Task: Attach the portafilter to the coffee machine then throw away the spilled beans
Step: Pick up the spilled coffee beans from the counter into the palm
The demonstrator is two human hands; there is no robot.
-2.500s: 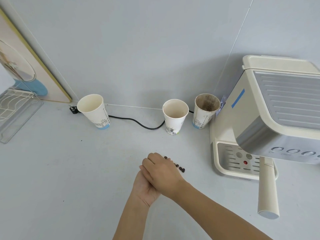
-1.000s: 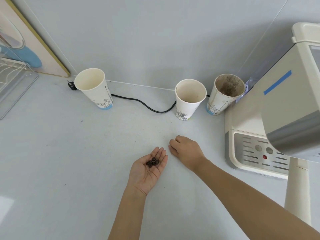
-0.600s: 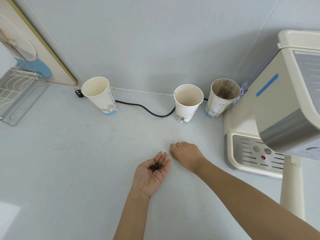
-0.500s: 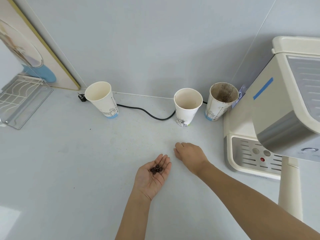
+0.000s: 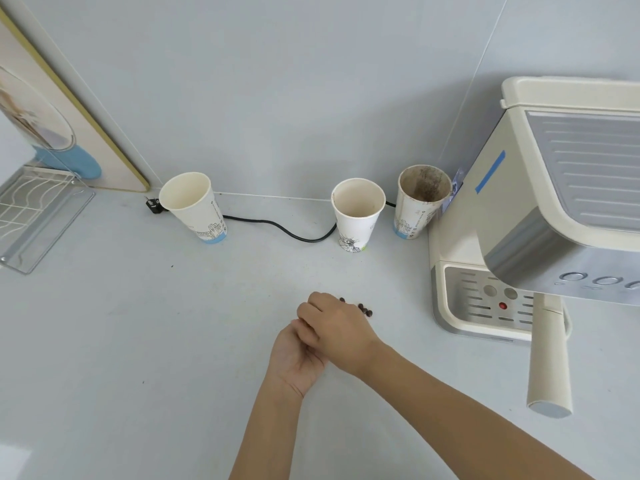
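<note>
Your right hand (image 5: pixel 337 329) lies curled, palm down, over your cupped left hand (image 5: pixel 294 358); grip hidden. Beans (image 5: pixel 363 310) lie on the desk (image 5: pixel 138 341) beside.

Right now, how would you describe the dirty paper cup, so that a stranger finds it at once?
Start at the cream coffee machine on the right. Three paper cups stand along the back wall; take the one nearest the machine, the dirty cup. Only its inside is stained brown; the other two are clean.

A moment ago the right hand (image 5: pixel 337 329) lay flat beside the open left hand (image 5: pixel 296 358); now it is on top of it, and beans (image 5: pixel 365 310) lie on the bench (image 5: pixel 138 341)
</note>
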